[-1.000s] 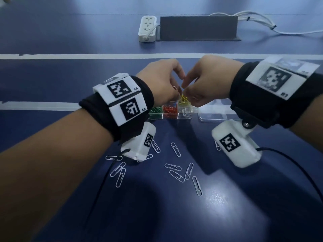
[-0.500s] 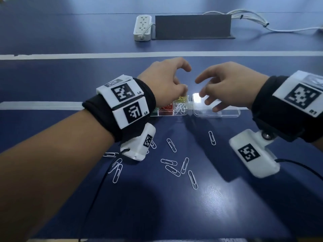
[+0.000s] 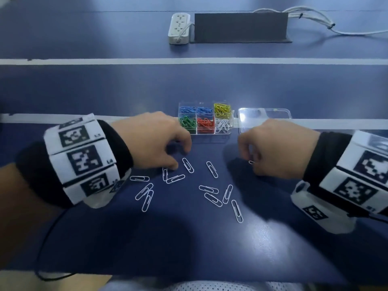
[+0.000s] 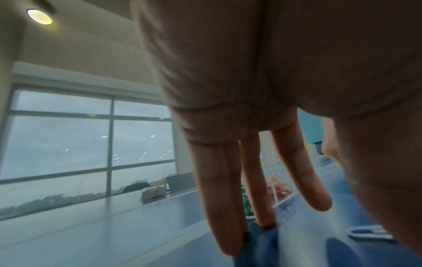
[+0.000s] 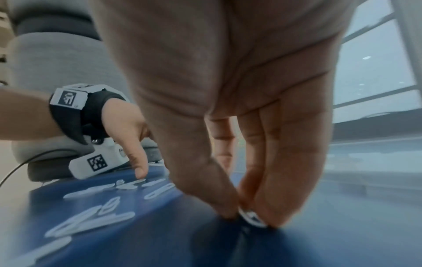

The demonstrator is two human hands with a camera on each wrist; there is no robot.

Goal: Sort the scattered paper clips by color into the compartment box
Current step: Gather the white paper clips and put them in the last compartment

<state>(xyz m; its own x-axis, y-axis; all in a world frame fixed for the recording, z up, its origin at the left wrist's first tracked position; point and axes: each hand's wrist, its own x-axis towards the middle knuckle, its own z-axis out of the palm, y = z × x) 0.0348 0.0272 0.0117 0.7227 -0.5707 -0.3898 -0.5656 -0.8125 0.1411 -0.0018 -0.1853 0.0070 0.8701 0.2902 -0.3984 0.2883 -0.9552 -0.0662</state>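
The clear compartment box [image 3: 223,134] holds blue, yellow, green, red and white clips in separate cells. Several white paper clips [image 3: 212,175] lie scattered on the blue table in front of it. My left hand [image 3: 180,159] is lowered at the left of the scatter. Its fingers [image 4: 217,198] are straight and touch the table, and its thumb tip rests by a white clip [image 3: 165,174]. My right hand [image 3: 251,160] is on the right, just above the table. It pinches one white clip [image 5: 251,217] between thumb and fingertips.
The box's clear lid [image 3: 264,118] lies open to the right of the box. At the back stand a white power strip [image 3: 179,28], a dark grey block [image 3: 240,27] and white cables [image 3: 315,22]. A black cord [image 3: 45,244] hangs over the table's near edge.
Both hands have come back from above the box and dropped to the scattered clips. The right hand has pinched a white clip; the left hand's fingertips now touch the table.
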